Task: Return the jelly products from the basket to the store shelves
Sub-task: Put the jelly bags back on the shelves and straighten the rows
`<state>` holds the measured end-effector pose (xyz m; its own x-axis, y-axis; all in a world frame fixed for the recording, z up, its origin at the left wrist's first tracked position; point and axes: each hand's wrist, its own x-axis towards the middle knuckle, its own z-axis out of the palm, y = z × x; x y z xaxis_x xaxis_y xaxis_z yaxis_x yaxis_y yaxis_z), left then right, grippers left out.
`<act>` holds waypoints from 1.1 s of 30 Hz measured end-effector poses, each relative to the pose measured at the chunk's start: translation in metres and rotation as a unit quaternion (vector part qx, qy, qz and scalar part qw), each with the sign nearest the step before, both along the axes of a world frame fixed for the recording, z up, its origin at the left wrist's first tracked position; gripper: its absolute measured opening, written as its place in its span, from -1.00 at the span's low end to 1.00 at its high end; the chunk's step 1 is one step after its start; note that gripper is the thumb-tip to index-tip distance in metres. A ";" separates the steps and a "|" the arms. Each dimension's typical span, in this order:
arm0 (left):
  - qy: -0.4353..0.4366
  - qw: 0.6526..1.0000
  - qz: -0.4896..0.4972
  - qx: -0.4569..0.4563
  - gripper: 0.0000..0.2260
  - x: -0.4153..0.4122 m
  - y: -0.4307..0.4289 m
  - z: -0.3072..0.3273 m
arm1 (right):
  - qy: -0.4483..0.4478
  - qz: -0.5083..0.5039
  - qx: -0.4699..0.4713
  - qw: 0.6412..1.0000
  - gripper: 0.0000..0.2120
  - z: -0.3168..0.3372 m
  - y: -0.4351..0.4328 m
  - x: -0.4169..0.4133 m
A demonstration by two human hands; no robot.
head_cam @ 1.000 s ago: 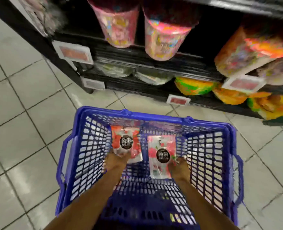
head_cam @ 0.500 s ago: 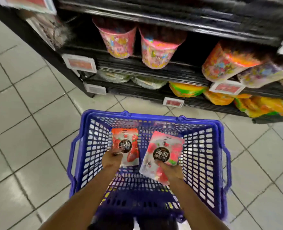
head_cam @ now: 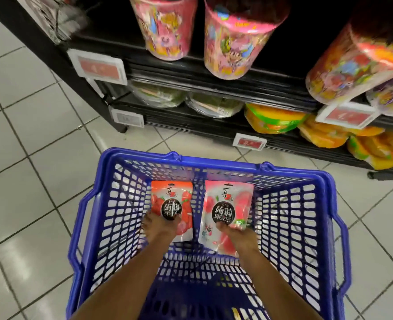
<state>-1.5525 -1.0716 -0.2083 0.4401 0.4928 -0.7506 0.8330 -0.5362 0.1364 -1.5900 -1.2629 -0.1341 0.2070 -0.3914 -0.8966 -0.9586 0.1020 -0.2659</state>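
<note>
my left hand (head_cam: 159, 228) grips the red pouch (head_cam: 172, 205), my right hand (head_cam: 237, 234) the pink pouch (head_cam: 227, 209) (both inside the blue basket (head_cam: 214, 163)).

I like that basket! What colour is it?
The basket is blue; the head view shows it.

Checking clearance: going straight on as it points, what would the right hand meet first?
Probably the far wall of the blue basket, pink pouch in the right hand leading; depth unclear.

Glossy plastic jelly pouches (head_cam: 225, 213); blue plastic lattice basket (head_cam: 214, 161); shiny floor tiles (head_cam: 36, 172).
</note>
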 end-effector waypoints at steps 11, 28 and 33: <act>-0.024 0.959 0.138 -0.247 -0.56 0.003 0.004 0.106 | -0.055 -0.014 0.061 0.997 -0.51 0.097 -0.005 -0.021; -0.306 0.854 -0.030 -0.420 -0.39 0.079 0.061 0.724 | -0.415 0.018 0.069 0.907 -0.68 0.649 -0.018 0.039; -0.410 0.819 -0.056 -0.398 -0.47 0.095 0.060 0.844 | -0.501 0.053 0.100 0.858 -0.73 0.765 -0.019 0.066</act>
<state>-1.4580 -1.0115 0.6359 0.9661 -0.0861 -0.2435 0.2378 -0.0712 0.9687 -1.5235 -1.2815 0.6306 0.9379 -0.1825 -0.2951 -0.2659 0.1684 -0.9492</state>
